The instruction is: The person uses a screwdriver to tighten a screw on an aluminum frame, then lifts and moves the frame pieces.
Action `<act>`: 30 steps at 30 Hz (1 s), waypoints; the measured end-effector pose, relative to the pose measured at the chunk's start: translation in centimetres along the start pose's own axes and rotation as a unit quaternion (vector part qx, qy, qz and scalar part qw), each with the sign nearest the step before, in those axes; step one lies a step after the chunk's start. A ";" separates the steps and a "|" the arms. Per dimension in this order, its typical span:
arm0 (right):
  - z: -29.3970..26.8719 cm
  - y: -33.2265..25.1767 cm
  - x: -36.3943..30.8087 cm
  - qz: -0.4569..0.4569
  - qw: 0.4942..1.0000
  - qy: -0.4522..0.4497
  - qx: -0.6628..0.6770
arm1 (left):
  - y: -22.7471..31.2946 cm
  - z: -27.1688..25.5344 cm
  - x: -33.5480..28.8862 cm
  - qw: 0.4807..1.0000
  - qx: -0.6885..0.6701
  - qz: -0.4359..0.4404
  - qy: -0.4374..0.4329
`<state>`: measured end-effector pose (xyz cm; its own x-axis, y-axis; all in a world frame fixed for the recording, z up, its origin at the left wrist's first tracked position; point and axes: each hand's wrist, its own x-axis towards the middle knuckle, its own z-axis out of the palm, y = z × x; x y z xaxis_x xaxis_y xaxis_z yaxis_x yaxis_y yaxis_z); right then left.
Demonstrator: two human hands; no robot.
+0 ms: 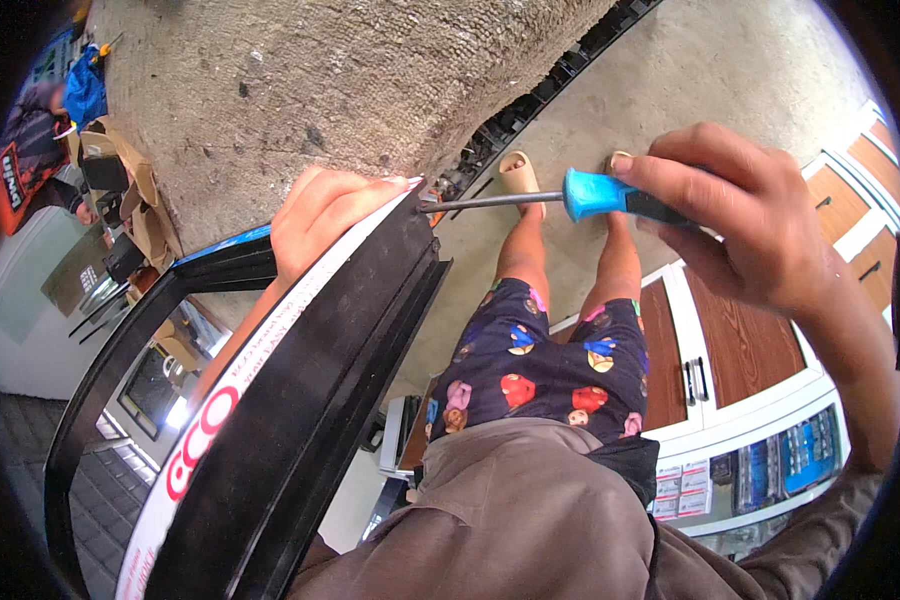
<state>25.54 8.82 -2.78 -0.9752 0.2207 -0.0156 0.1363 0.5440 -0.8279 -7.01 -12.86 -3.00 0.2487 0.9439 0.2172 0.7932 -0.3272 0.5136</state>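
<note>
A black metal window frame (pixel 300 345) stands tilted in front of me, with white protective tape (pixel 300 290) along one face and an open middle. My left hand (pixel 320 215) is closed around the frame's upper corner from behind; part of that hand and its forearm are hidden by the profile. In my right hand (pixel 735 205) is a screwdriver (pixel 595 195) with a blue and black handle. Its grey shaft runs left, and the tip meets the end of the frame near the corner. Whether a screw sits under the tip I cannot make out.
A carpet-covered bench (pixel 350 80) lies ahead, with dark profiles stacked under its edge. Another person (pixel 30 170) is at the far left near an open cardboard box (pixel 135 190). White cabinets with brown doors (pixel 740 330) and a glass display case (pixel 770 470) stand at the right.
</note>
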 end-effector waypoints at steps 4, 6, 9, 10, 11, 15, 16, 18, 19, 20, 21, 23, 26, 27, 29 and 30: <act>-0.7 0.7 1.0 -0.187 0.966 0.048 -0.173 | 1.9 -1.1 0.6 0.996 0.034 -0.079 0.002; -0.6 0.5 1.1 -0.187 0.966 0.034 -0.176 | 1.9 -0.9 0.8 0.997 0.032 -0.072 0.017; -0.6 -0.3 0.8 -0.167 0.971 0.032 -0.168 | 2.4 -1.5 1.0 0.996 0.027 -0.080 0.017; -0.6 -0.6 0.6 -0.154 0.974 0.027 -0.166 | 2.3 -1.2 0.9 0.995 0.010 -0.099 0.002; -0.4 -0.7 0.4 -0.142 0.976 0.023 -0.163 | 2.2 -0.6 0.8 0.995 0.003 -0.100 0.002; -0.5 -1.6 -0.7 -0.106 0.983 0.039 -0.147 | 3.2 -1.2 1.7 0.996 0.009 -0.092 -0.014; -0.3 -2.1 -1.3 0.015 0.999 0.017 -0.039 | 3.3 -1.0 1.6 0.996 0.003 -0.086 -0.016; 0.0 -2.0 -1.7 0.286 0.909 -0.114 0.283 | 3.9 -0.7 1.8 0.997 -0.006 -0.080 -0.021; -0.1 -1.6 -1.5 0.457 0.765 -0.164 0.424 | 4.3 -0.9 2.3 0.996 0.000 -0.082 -0.027; -0.9 -0.3 -0.7 0.472 0.730 -0.217 0.443 | 4.5 -0.9 2.6 0.996 0.000 -0.082 -0.031; -1.7 0.5 -0.3 0.485 0.693 -0.270 0.460 | 4.5 -0.8 2.7 0.996 -0.004 -0.079 -0.035; -1.9 0.6 -0.1 0.521 0.667 -0.283 0.451 | 4.6 -0.7 3.0 0.996 -0.008 -0.085 -0.041; -0.2 -0.3 -2.7 0.366 0.824 -0.118 0.416 | 4.6 -0.5 2.7 0.996 -0.011 -0.074 -0.048; -0.2 -0.1 -2.9 0.365 0.825 -0.118 0.415 | 4.6 -0.4 2.8 0.996 -0.011 -0.074 -0.048; 0.1 0.1 -3.1 0.198 0.940 -0.035 0.275 | 4.8 -0.6 3.0 0.995 -0.003 -0.074 -0.068; 0.5 0.3 -3.5 0.164 0.954 -0.014 0.251 | 4.9 -0.7 2.9 0.995 -0.001 -0.076 -0.070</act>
<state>28.92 7.78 -3.25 -0.9000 0.2868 -0.3282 0.3405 -0.0075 -0.9402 -2.83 -11.75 0.70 0.2009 0.9794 0.0200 0.8261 -0.1804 0.5339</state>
